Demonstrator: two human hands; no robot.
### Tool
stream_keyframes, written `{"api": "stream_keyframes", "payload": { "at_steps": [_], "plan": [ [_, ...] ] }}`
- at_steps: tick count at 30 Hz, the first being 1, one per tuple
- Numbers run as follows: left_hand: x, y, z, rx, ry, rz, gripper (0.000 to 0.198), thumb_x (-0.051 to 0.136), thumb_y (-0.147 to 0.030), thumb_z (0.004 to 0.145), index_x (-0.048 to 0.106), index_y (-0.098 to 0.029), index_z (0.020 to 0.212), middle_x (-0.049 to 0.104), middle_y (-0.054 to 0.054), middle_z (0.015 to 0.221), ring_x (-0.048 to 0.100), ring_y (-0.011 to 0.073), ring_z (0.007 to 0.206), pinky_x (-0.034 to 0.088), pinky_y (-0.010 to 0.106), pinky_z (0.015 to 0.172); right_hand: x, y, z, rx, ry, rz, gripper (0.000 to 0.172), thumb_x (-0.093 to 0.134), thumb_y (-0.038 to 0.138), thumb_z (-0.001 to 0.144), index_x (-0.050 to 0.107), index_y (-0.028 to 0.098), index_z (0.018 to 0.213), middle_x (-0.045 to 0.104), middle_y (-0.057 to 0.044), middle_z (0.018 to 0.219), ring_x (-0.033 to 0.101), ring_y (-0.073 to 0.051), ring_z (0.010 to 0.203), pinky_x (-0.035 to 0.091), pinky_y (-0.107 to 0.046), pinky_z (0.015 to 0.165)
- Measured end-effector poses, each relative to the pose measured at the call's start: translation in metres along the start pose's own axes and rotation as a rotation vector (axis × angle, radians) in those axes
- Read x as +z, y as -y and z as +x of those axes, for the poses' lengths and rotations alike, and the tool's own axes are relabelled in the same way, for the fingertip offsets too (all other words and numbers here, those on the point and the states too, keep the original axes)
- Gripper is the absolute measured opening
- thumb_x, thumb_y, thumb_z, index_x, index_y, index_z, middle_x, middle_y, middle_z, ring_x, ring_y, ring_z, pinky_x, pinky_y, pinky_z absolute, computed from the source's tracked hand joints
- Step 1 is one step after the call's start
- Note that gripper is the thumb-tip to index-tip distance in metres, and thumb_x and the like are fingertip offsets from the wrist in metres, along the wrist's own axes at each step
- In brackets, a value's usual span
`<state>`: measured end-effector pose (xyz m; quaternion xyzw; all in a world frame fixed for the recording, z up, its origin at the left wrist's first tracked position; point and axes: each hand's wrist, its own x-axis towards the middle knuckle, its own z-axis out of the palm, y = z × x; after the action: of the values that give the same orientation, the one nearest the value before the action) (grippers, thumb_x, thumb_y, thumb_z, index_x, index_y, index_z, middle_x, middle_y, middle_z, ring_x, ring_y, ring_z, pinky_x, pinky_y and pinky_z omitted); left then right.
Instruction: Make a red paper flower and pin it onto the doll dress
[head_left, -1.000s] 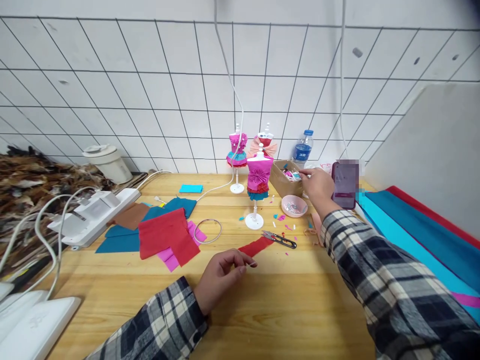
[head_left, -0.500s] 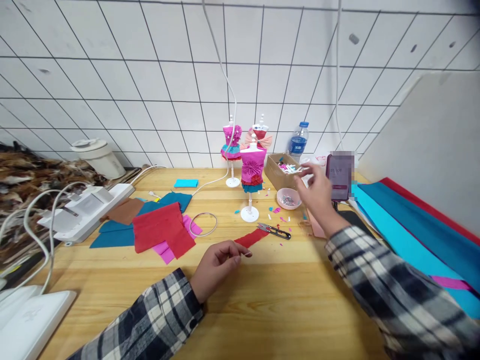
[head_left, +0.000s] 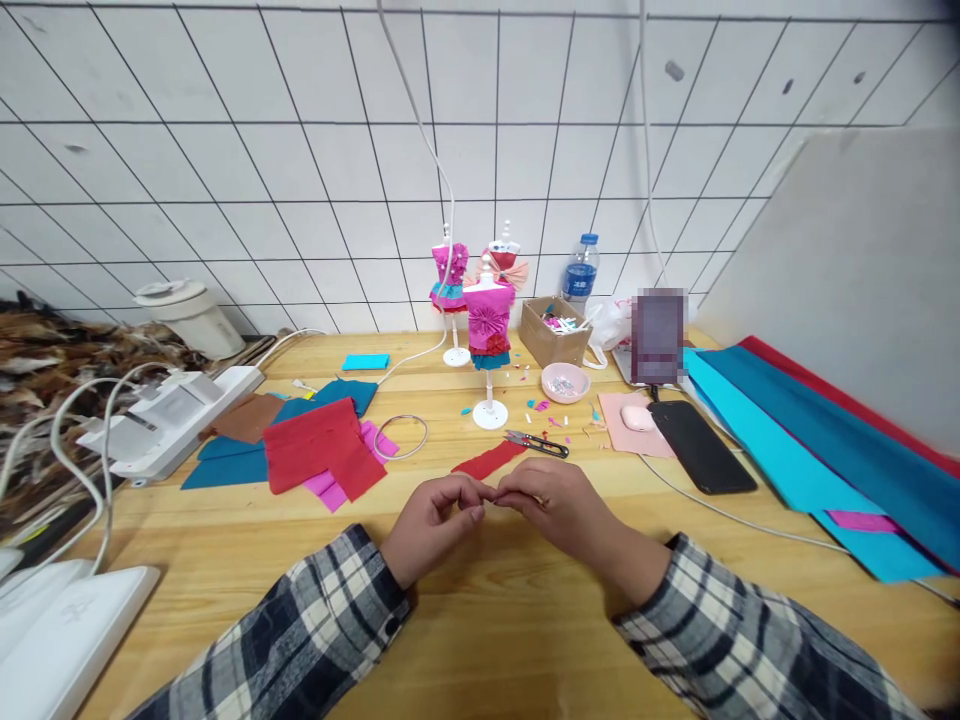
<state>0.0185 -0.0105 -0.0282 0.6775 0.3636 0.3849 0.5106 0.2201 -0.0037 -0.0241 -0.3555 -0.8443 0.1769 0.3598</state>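
Note:
My left hand (head_left: 435,520) and my right hand (head_left: 559,510) meet fingertip to fingertip low over the wooden table (head_left: 480,620). Both are pinched closed on something too small to name. Just beyond the fingers lies a red paper strip (head_left: 487,460), with small snips (head_left: 536,443) beside it. Behind those stands a small mannequin in a pink paper dress (head_left: 489,340), and two more dressed mannequins (head_left: 450,285) stand near the wall.
Red, pink and teal paper sheets (head_left: 315,450) and a wire ring (head_left: 401,437) lie at left, by a white power strip (head_left: 165,420). A cardboard box (head_left: 551,335), pink dish (head_left: 564,382), water bottle (head_left: 581,270), black phone (head_left: 701,445) and coloured sheets (head_left: 810,440) sit at right.
My right hand came back from the cardboard box at the back right to the table's middle, where it now meets my left hand. The left hand stayed nearly still.

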Motion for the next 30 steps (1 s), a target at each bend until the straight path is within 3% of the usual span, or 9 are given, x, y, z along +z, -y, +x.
{"api": "stream_keyframes", "payload": {
  "at_steps": [4, 8, 10, 12, 15, 18, 21, 26, 30],
  "plan": [
    [0.006, -0.001, 0.003, 0.033, -0.038, 0.329, 0.015, 0.061, -0.029, 0.082, 0.062, -0.018, 0.072, 0.071, 0.006, 0.088, 0.063, 0.0192, 0.084, 0.046, 0.035, 0.082, -0.018, -0.006, -0.016, 0.066, 0.059, -0.107, 0.017, 0.051, 0.026, 0.091, 0.067, 0.021, 0.088, 0.067, -0.003, 0.081, 0.060, -0.013, 0.077, 0.045, -0.024, 0.071],
    [0.014, -0.008, 0.005, 0.163, -0.058, 0.692, 0.009, 0.059, -0.027, 0.083, 0.061, -0.020, 0.076, 0.070, 0.005, 0.093, 0.059, 0.0203, 0.089, 0.043, 0.038, 0.086, -0.045, -0.034, -0.038, 0.208, 0.035, -0.245, 0.018, 0.050, 0.027, 0.091, 0.067, 0.021, 0.089, 0.068, -0.003, 0.087, 0.060, -0.014, 0.081, 0.044, -0.025, 0.074],
    [0.024, -0.015, 0.004, 0.226, -0.014, 0.825, 0.007, 0.059, -0.028, 0.083, 0.058, -0.021, 0.082, 0.066, 0.006, 0.112, 0.054, 0.0237, 0.103, 0.039, 0.042, 0.091, -0.056, -0.048, -0.049, 0.256, 0.061, -0.320, 0.019, 0.049, 0.028, 0.091, 0.067, 0.021, 0.089, 0.068, -0.003, 0.087, 0.061, -0.015, 0.082, 0.044, -0.026, 0.074],
    [0.040, -0.020, 0.003, 0.261, 0.067, 0.946, 0.012, 0.059, -0.032, 0.081, 0.056, -0.021, 0.087, 0.053, 0.006, 0.136, 0.044, 0.0288, 0.119, 0.034, 0.047, 0.097, -0.064, -0.058, -0.057, 0.288, 0.105, -0.377, 0.020, 0.049, 0.028, 0.091, 0.068, 0.022, 0.089, 0.068, -0.003, 0.087, 0.061, -0.015, 0.081, 0.044, -0.026, 0.073],
    [0.068, -0.023, 0.004, 0.269, 0.217, 1.079, 0.019, 0.058, -0.036, 0.082, 0.055, -0.020, 0.092, 0.033, 0.008, 0.150, 0.036, 0.0324, 0.128, 0.034, 0.050, 0.095, -0.067, -0.063, -0.063, 0.307, 0.155, -0.441, 0.022, 0.048, 0.030, 0.091, 0.069, 0.022, 0.090, 0.067, -0.004, 0.087, 0.062, -0.016, 0.082, 0.043, -0.027, 0.073],
    [0.091, -0.019, 0.011, 0.251, 0.286, 1.152, 0.022, 0.053, -0.037, 0.086, 0.054, -0.019, 0.099, 0.030, 0.009, 0.152, 0.034, 0.0312, 0.130, 0.033, 0.051, 0.095, -0.067, -0.062, -0.063, 0.307, 0.183, -0.483, 0.024, 0.046, 0.031, 0.092, 0.069, 0.022, 0.092, 0.067, -0.005, 0.087, 0.061, -0.017, 0.084, 0.042, -0.027, 0.073],
    [0.101, -0.015, 0.021, 0.221, 0.288, 1.177, 0.025, 0.048, -0.038, 0.089, 0.054, -0.019, 0.103, 0.032, 0.009, 0.151, 0.034, 0.0309, 0.130, 0.033, 0.051, 0.094, -0.069, -0.060, -0.061, 0.299, 0.226, -0.510, 0.025, 0.046, 0.031, 0.093, 0.069, 0.022, 0.091, 0.066, -0.005, 0.085, 0.061, -0.017, 0.084, 0.041, -0.026, 0.073],
    [0.097, -0.015, 0.035, 0.181, 0.322, 1.147, 0.033, 0.041, -0.040, 0.092, 0.053, -0.019, 0.114, 0.048, 0.009, 0.141, 0.040, 0.0313, 0.124, 0.032, 0.052, 0.093, -0.072, -0.059, -0.058, 0.318, 0.259, -0.559, 0.024, 0.048, 0.030, 0.092, 0.070, 0.022, 0.089, 0.067, -0.004, 0.084, 0.061, -0.016, 0.082, 0.040, -0.025, 0.069],
    [0.088, -0.015, 0.041, 0.163, 0.346, 1.057, 0.025, 0.046, -0.037, 0.090, 0.059, -0.020, 0.104, 0.055, 0.009, 0.133, 0.048, 0.0282, 0.110, 0.035, 0.049, 0.088, -0.076, -0.062, -0.058, 0.347, 0.266, -0.592, 0.023, 0.050, 0.029, 0.090, 0.072, 0.025, 0.087, 0.070, -0.003, 0.085, 0.063, -0.016, 0.085, 0.039, -0.025, 0.066]
  ]
}}
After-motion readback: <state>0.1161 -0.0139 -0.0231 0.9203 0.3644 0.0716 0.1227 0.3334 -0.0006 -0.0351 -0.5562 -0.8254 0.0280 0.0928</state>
